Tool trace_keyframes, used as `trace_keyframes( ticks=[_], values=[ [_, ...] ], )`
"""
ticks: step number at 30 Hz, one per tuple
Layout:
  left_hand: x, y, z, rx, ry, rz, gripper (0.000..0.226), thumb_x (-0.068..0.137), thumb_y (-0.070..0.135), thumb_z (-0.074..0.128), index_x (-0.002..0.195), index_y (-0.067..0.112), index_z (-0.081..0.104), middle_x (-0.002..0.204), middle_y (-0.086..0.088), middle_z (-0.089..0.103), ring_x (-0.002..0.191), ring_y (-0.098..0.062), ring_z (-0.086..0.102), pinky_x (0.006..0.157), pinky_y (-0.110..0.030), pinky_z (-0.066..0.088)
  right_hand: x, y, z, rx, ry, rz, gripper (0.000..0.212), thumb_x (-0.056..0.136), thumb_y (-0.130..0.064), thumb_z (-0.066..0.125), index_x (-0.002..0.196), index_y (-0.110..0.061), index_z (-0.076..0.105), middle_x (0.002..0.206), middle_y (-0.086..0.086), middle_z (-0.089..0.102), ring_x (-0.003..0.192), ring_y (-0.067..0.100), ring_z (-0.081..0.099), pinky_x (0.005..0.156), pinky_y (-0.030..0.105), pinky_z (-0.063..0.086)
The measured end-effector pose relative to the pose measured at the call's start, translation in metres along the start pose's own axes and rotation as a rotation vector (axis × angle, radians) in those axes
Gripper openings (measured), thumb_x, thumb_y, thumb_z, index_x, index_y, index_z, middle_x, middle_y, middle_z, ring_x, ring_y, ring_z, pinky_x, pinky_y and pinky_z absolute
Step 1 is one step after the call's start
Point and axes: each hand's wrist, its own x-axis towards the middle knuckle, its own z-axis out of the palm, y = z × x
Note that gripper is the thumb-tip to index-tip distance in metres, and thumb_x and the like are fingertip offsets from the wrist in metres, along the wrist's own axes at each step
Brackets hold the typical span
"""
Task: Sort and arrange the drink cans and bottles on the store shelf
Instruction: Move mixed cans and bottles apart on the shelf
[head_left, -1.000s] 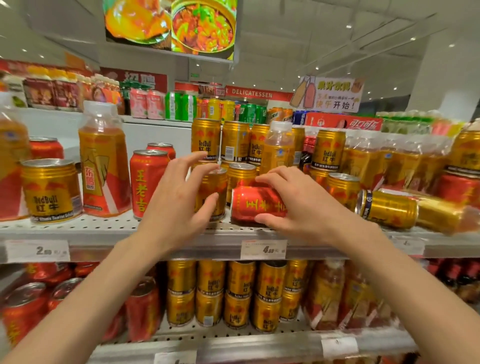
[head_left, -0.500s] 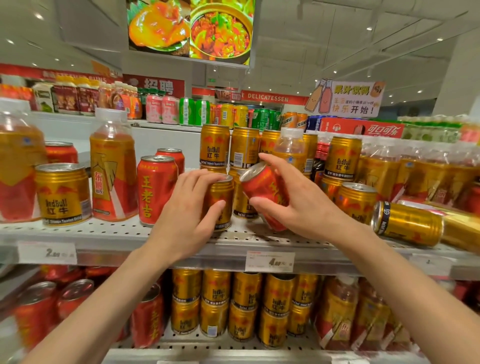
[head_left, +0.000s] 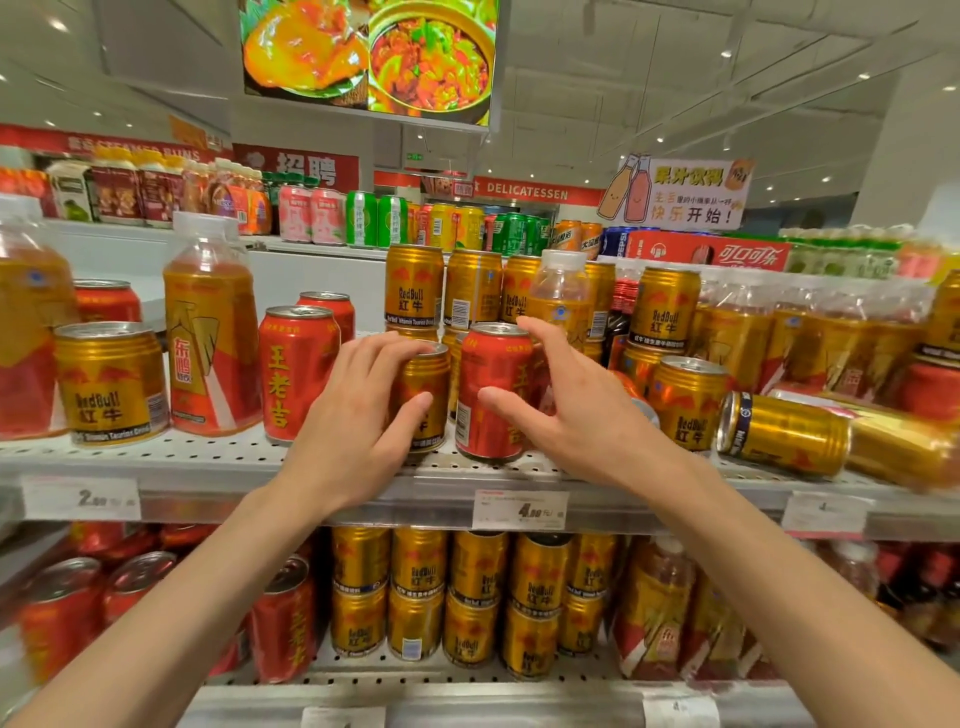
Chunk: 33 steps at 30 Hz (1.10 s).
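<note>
Frame centre: left hand (head_left: 358, 415) grips gold can (head_left: 428, 400); right hand (head_left: 566, 415), fingers spread, thumb touching upright red can (head_left: 493, 389) on shelf (head_left: 208, 457).

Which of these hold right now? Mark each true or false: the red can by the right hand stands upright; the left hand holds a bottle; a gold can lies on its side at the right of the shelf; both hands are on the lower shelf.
1. The red can by the right hand stands upright on the shelf. True.
2. The left hand holds a bottle. False: it grips a gold can.
3. A gold can lies on its side at the right of the shelf. True: the toppled gold can.
4. Both hands are on the lower shelf. False: both are at the upper one.
</note>
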Motion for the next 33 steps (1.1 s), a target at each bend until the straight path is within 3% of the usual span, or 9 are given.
trace_keyframes(
  ticks=[2,7,11,14,20,24,28,31,33],
  values=[
    [0.000,0.000,-0.001,-0.006,-0.002,0.003,0.049,0.096,0.036,0.053,0.142,0.022,0.048,0.140,0.004,0.049,0.134,-0.015,0.042,0.112,-0.037,0.038,-0.004,0.006,-0.013,-0.036,-0.006,-0.015,0.083,0.092,-0.065,0.052,0.158,-0.029,0.017,0.150,-0.004,0.048,0.131,0.014,0.049,0.109,0.036,0.043],
    [0.006,0.018,0.000,0.035,0.067,0.037,0.057,0.094,0.044,0.053,0.144,0.018,0.049,0.147,-0.001,0.049,0.139,-0.018,0.040,0.117,-0.042,0.033,-0.014,0.034,-0.036,-0.237,0.036,0.000,0.069,0.094,-0.059,0.054,0.149,-0.019,0.042,0.142,-0.002,0.052,0.131,0.015,0.047,0.109,0.034,0.043],
    [0.023,0.050,0.009,0.042,0.072,0.108,0.058,0.094,0.040,0.057,0.146,0.018,0.047,0.149,-0.002,0.047,0.139,-0.018,0.040,0.117,-0.037,0.029,-0.027,0.044,-0.025,-0.369,-0.081,0.087,0.071,0.096,-0.057,0.052,0.153,-0.017,0.037,0.154,-0.001,0.043,0.143,0.017,0.036,0.116,0.036,0.038],
    [0.030,0.060,0.022,0.108,0.035,0.111,0.057,0.092,0.045,0.053,0.143,0.021,0.049,0.143,-0.001,0.053,0.134,-0.020,0.046,0.111,-0.037,0.030,-0.033,0.047,-0.015,-0.390,-0.044,0.079,0.066,0.098,-0.050,0.054,0.153,-0.016,0.038,0.158,0.000,0.040,0.148,0.017,0.030,0.119,0.032,0.028],
    [0.029,0.059,0.031,0.129,0.078,0.099,0.054,0.090,0.046,0.050,0.136,0.020,0.053,0.133,-0.002,0.058,0.123,-0.022,0.051,0.100,-0.034,0.032,-0.045,0.039,-0.026,-0.302,0.030,0.048,0.050,0.090,-0.046,0.062,0.132,-0.020,0.056,0.132,-0.007,0.055,0.125,0.012,0.045,0.108,0.029,0.042],
    [0.028,0.058,0.034,0.130,0.087,0.099,0.053,0.090,0.046,0.050,0.137,0.021,0.052,0.134,-0.001,0.058,0.124,-0.022,0.050,0.101,-0.035,0.033,-0.046,0.029,-0.033,-0.349,0.000,0.164,0.059,0.088,-0.070,0.051,0.122,-0.023,0.049,0.118,-0.007,0.049,0.111,0.014,0.047,0.091,0.031,0.049],
    [0.028,0.057,0.034,0.120,0.087,0.096,0.053,0.090,0.045,0.052,0.138,0.021,0.052,0.135,-0.001,0.057,0.125,-0.022,0.050,0.103,-0.038,0.034,-0.039,0.016,-0.032,-0.498,-0.042,0.268,0.065,0.090,-0.066,0.054,0.131,-0.018,0.039,0.126,0.002,0.048,0.114,0.022,0.051,0.079,0.031,0.048],
    [0.028,0.056,0.032,0.117,0.085,0.106,0.053,0.090,0.045,0.052,0.137,0.021,0.053,0.134,-0.001,0.057,0.124,-0.023,0.050,0.100,-0.036,0.034,-0.034,0.018,-0.037,-0.465,-0.111,0.267,0.066,0.088,-0.049,0.066,0.137,-0.016,0.038,0.131,0.005,0.047,0.116,0.023,0.049,0.085,0.033,0.049],
    [0.028,0.055,0.031,0.112,0.084,0.108,0.053,0.091,0.046,0.051,0.138,0.021,0.052,0.134,0.000,0.057,0.124,-0.023,0.050,0.100,-0.035,0.033,-0.031,0.023,-0.046,-0.411,-0.207,0.283,0.079,0.084,-0.050,0.069,0.145,-0.014,0.035,0.135,0.006,0.044,0.119,0.023,0.047,0.094,0.035,0.049]
  ],
)
